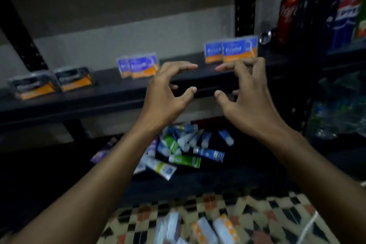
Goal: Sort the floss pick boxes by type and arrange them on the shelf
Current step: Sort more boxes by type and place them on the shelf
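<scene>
Two blue-and-orange floss pick boxes [231,48] stand upright on the dark shelf [111,87] at the right, and another blue-and-orange pair [138,66] stands near the middle. Two black-and-orange boxes [53,82] lie at the left end. My left hand [168,93] and my right hand [243,93] hover in front of the shelf edge between the blue pairs, fingers curled apart, holding nothing. More packs [198,228] lie blurred on the patterned floor below.
A pile of small tubes [184,148] lies on the lower shelf under my hands. Drink cans [287,18] stand on the neighbouring shelf to the right, past a black upright post [245,6]. Water bottles [332,117] sit at the lower right.
</scene>
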